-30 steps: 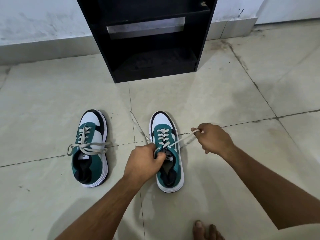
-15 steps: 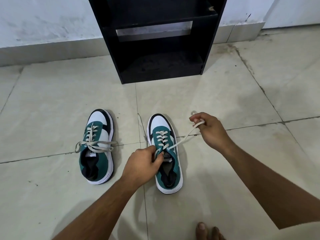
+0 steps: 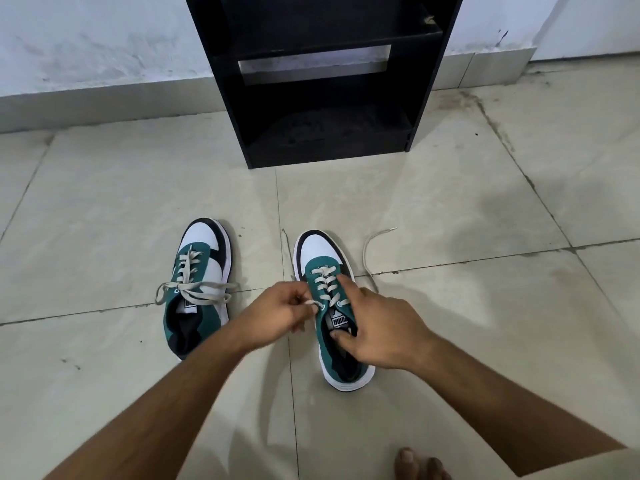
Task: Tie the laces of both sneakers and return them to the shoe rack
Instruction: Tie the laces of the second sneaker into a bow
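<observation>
Tiled floor [image 3: 450, 209] carries both sneakers, near the black shoe rack [image 3: 325, 81] at the far wall. Left sneaker [image 3: 199, 282]: laces already knotted. Right sneaker [image 3: 332, 306]: laces loose, one lace end [image 3: 370, 244] lying on the floor at its right. My left hand [image 3: 277, 315] pinches the other lace between closed fingers. My right hand [image 3: 377, 327] rests on the right sneaker, fingers spread, gripping nothing.

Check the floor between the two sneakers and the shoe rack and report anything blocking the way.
Nothing visible blocks it. Bare floor tiles lie between both sneakers, left and right, and the shoe rack. Only the right sneaker's loose lace end trails on the floor beside it.
</observation>
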